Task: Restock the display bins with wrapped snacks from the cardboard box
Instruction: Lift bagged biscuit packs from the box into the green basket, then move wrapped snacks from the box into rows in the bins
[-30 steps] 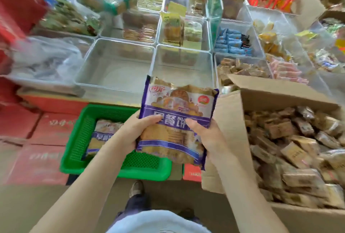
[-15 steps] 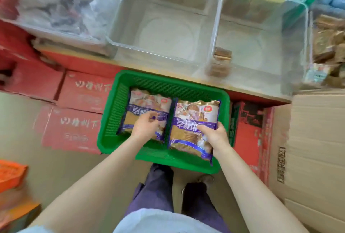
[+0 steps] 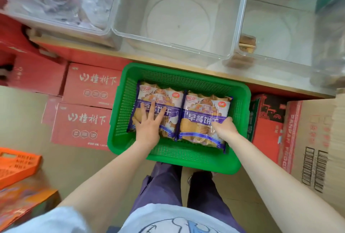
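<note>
Only one view is given, taken from a camera worn on the head. The scene is seen from high up, looking almost straight down. The green plastic mesh basket point(image 3: 179, 160) is seen close, in the middle. The clear plastic bins point(image 3: 173, 46) on the counter point(image 3: 261, 81) are seen along the top edge. No second view is given.

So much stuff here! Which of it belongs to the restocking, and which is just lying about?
Job:
- two purple-and-white wrapped biscuit packs
- green plastic mesh basket
- left hand, right hand
- clear plastic display bins
- brown cardboard box

Lying about:
- red printed cartons
- orange plastic crate
</note>
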Available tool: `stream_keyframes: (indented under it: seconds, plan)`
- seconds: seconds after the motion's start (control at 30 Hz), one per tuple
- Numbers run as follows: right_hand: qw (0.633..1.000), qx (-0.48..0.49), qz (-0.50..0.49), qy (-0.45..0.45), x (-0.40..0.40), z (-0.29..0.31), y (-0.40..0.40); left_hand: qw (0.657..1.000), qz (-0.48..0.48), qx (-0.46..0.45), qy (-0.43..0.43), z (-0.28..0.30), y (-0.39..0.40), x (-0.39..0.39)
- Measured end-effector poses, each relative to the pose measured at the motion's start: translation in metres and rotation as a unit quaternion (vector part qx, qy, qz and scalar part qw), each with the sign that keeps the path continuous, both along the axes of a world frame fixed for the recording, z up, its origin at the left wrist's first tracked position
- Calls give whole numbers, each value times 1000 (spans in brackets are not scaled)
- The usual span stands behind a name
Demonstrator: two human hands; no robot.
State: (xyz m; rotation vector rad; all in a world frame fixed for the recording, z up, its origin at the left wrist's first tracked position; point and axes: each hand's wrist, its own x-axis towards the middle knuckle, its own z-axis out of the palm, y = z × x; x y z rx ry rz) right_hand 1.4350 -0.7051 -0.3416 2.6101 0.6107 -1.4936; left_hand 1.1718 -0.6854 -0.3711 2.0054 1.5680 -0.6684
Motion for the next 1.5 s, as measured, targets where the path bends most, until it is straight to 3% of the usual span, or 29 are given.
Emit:
stream_keyframes:
  seconds: [0.17, 0.27, 0.33, 0.4, 0.43, 0.5, 0.53, 0.57, 0.63, 0.77, 0.87, 1.03, 1.1, 1.2, 1.27, 1.37, 1.43, 1.5]
  plan:
    - [972, 81, 179, -131, -27, 1, -49, 1000, -5, 19, -8, -8, 5, 4]
    - [968, 115, 151, -163, -45, 1, -67, 1000, 1, 19, -14, -12, 10, 7]
    - [992, 80, 19, -101, -56, -5, -71, 1000, -2, 22, -4, -13, 12, 8]
    - [983, 44, -179, -5, -63, -5, -65, 1000, -6, 23, 4, -13, 11, 7]
    - [960, 45, -272, 45, -63, -5, -58, 1000, -9, 22, 7, -13, 11, 6]
    - [876, 60, -446, 175, -59, 2, -42, 999, -19, 21, 16, -10, 10, 5]
    - [830, 75, -506, 223, -55, 4, -35, 999, -26, 19, 23, -8, 8, 4]
    - [806, 85, -530, 249, -52, 5, -32, 999, -31, 13, 29, -5, 7, 3]
    - [824, 71, -495, 265, -47, 7, -36, 999, -33, -5, 35, 4, 3, 2]
    - [913, 15, -333, 234, -37, 31, -51, 998, 13, -61, 30, 40, 4, 18]
    - [940, 84, -244, 221, -22, 79, -46, 994, 54, -63, -76, 83, 11, 54]
    - [903, 358, -157, 176, 32, 211, -50, 958, 58, -1, -281, 180, 11, 159]
    - [871, 465, -120, 100, 64, 261, -71, 934, 47, 19, -354, 223, 1, 205]
    - [828, 553, -85, -38, 122, 309, -121, 901, 11, 23, -432, 277, -27, 273]
    - [823, 553, -46, -121, 160, 317, -148, 875, -4, 16, -484, 297, -46, 306]
    - [853, 478, 11, -207, 226, 312, -191, 837, -83, 89, -533, 305, -85, 356]
    - [874, 418, 62, -239, 266, 301, -213, 834, -138, 120, -520, 303, -108, 383]
    - [893, 361, 112, -246, 298, 290, -229, 858, -172, 140, -464, 293, -125, 407]
